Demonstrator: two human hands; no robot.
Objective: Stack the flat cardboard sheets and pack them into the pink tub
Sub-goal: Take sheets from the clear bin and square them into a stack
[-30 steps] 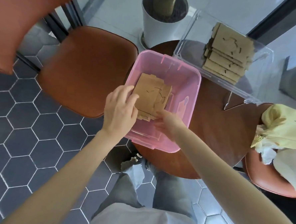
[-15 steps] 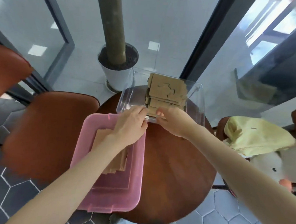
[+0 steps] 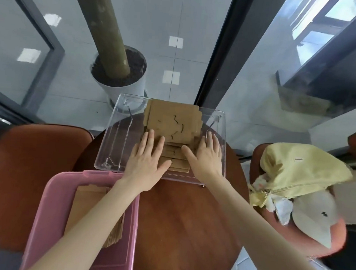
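Cardboard sheets (image 3: 172, 122) lie stacked inside a clear plastic bin (image 3: 114, 143) at the table's 12 o'clock edge, the pile fanned so lower sheets step out toward 6 o'clock; its long axis runs from 12 to 6 o'clock, and the top sheet lies flat with cut slots showing. The left hand (image 3: 146, 162) rests at the pile's 8 o'clock corner, fingers spread flat and pressing on the sheets, nothing gripped. The right hand (image 3: 207, 155) sits at the 4 o'clock corner, fingers likewise extended and loosely splayed against the pile's side; whether it has begun to pinch anything I cannot tell. The pink tub (image 3: 42, 220) stands at 7 o'clock of the round wooden table (image 3: 188, 229), just beside the bin, with a second cardboard stack (image 3: 89, 202) already lying in it, partly hidden by the left forearm. A white planter (image 3: 132, 86) stands at 11 o'clock beyond the bin. Brown chairs (image 3: 24, 177) sit at 9 o'clock, and a yellow bag (image 3: 302, 169) rests on another chair at 3 o'clock.
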